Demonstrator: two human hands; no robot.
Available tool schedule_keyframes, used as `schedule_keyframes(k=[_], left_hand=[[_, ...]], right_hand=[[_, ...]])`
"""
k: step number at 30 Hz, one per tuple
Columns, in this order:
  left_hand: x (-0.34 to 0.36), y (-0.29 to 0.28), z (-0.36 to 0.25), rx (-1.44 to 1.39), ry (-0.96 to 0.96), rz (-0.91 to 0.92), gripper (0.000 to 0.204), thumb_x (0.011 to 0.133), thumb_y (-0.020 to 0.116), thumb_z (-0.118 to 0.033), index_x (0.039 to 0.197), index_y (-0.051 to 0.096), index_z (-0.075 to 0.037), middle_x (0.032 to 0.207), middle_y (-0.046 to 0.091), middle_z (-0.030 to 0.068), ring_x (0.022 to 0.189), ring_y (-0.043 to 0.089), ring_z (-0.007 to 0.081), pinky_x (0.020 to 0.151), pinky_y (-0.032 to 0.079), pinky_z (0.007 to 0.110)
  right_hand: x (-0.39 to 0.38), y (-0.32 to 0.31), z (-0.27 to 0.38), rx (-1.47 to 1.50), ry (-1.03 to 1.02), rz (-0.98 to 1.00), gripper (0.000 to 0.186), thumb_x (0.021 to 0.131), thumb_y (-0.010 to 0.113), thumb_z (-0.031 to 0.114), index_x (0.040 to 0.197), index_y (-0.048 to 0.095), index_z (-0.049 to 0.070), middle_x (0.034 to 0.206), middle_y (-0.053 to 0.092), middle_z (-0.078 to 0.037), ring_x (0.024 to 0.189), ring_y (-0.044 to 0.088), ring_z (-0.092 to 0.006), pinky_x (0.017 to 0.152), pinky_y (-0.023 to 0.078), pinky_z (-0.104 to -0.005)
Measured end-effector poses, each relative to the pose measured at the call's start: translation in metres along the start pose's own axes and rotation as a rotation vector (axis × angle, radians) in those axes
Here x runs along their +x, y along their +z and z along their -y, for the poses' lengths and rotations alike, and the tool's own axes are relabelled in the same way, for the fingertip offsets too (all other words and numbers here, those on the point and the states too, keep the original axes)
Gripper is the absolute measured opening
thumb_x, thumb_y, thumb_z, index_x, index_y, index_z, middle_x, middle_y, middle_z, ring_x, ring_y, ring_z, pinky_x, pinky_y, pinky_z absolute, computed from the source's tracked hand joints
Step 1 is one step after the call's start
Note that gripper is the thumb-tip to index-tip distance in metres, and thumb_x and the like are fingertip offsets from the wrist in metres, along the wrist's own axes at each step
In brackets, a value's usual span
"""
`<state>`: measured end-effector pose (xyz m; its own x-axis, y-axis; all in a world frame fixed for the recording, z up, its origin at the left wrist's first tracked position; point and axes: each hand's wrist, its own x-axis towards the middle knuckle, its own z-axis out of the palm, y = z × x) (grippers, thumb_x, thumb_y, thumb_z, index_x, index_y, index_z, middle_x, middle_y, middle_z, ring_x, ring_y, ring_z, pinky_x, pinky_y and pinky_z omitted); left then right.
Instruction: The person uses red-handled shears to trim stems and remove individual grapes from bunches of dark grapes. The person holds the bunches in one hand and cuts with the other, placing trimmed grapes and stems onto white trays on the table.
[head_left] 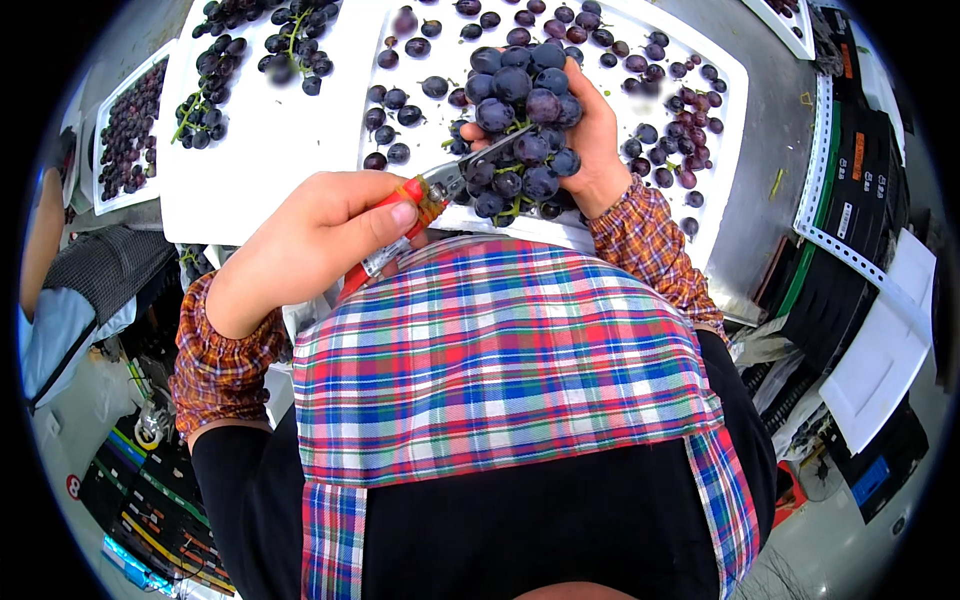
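Observation:
My right hand (594,130) is closed round a bunch of dark purple grapes (515,85), holding it up above a white tray. Part of its fingers is hidden behind the fruit. In my left hand (320,230) is a pair of red-handled snips (400,220). Their narrow metal blades reach into the middle of the bunch, among the grapes; whether they touch a stem I cannot tell. Green stems show at the bottom of the bunch. Under both hands, the white tray (722,120) carries many loose dark grapes.
Several small bunches (205,85) lie on a white board (240,190) at the left. Farther left stands a tray of small grapes (132,130), near another person's arm (42,240). Stacked black crates (860,180) and a white lid (880,350) are at the right.

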<state>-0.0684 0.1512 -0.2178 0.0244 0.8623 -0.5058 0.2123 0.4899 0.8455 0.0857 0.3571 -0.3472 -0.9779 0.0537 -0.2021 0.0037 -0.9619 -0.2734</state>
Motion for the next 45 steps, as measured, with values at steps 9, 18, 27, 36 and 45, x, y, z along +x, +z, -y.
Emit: schedule_keyframes(k=[9, 18, 27, 36, 45], left_hand=[[-0.009, -0.004, -0.021, -0.711, 0.277, -0.177, 0.057, 0.099, 0.038, -0.04, 0.131, 0.046, 0.006, 0.109, 0.063, 0.019, 0.079, 0.066, 0.0198, 0.071, 0.053, 0.028], [-0.027, 0.015, 0.008, -0.034, -0.013, -0.319, 0.038, 0.093, 0.057, -0.02, 0.124, 0.055, 0.002, 0.1, 0.067, 0.0144, 0.083, 0.066, 0.02, 0.072, 0.051, 0.03], [-0.025, 0.04, -0.001, 0.632, 0.101, -0.418, 0.042, 0.083, 0.066, -0.016, 0.119, 0.057, 0.003, 0.097, 0.066, 0.0216, 0.082, 0.066, 0.0358, 0.072, 0.054, 0.039], [-0.019, 0.039, -0.004, 0.662, 0.044, -0.344, 0.044, 0.084, 0.065, -0.013, 0.124, 0.055, 0.003, 0.1, 0.066, 0.0224, 0.085, 0.066, 0.0341, 0.076, 0.053, 0.037], [-0.017, 0.039, -0.002, 0.57, 0.031, -0.371, 0.033, 0.083, 0.066, -0.015, 0.111, 0.064, 0.003, 0.085, 0.067, 0.0206, 0.071, 0.065, 0.0334, 0.065, 0.053, 0.037]], right_hand=[[-0.001, -0.004, -0.001, 0.031, 0.0, 0.004, 0.065, 0.097, 0.035, 0.05, 0.135, 0.041, -0.003, 0.126, 0.053, -0.026, 0.108, 0.058, -0.0459, 0.094, 0.049, -0.0526], [0.002, -0.03, 0.0, 0.386, 0.05, 0.102, 0.068, 0.096, 0.037, 0.053, 0.137, 0.041, -0.001, 0.131, 0.047, -0.029, 0.119, 0.048, -0.0487, 0.099, 0.044, -0.0554], [-0.001, -0.029, -0.006, 0.406, 0.0, 0.02, 0.063, 0.098, 0.031, 0.053, 0.135, 0.044, 0.004, 0.128, 0.051, -0.025, 0.118, 0.049, -0.0493, 0.1, 0.042, -0.056], [-0.005, -0.021, -0.007, 0.338, -0.047, 0.0, 0.064, 0.098, 0.03, 0.052, 0.136, 0.042, 0.002, 0.128, 0.051, -0.026, 0.116, 0.051, -0.0472, 0.1, 0.043, -0.055], [-0.006, -0.007, -0.009, 0.167, -0.086, -0.187, 0.062, 0.099, 0.031, 0.05, 0.135, 0.044, 0.001, 0.125, 0.054, -0.025, 0.113, 0.055, -0.0445, 0.099, 0.045, -0.0541]])
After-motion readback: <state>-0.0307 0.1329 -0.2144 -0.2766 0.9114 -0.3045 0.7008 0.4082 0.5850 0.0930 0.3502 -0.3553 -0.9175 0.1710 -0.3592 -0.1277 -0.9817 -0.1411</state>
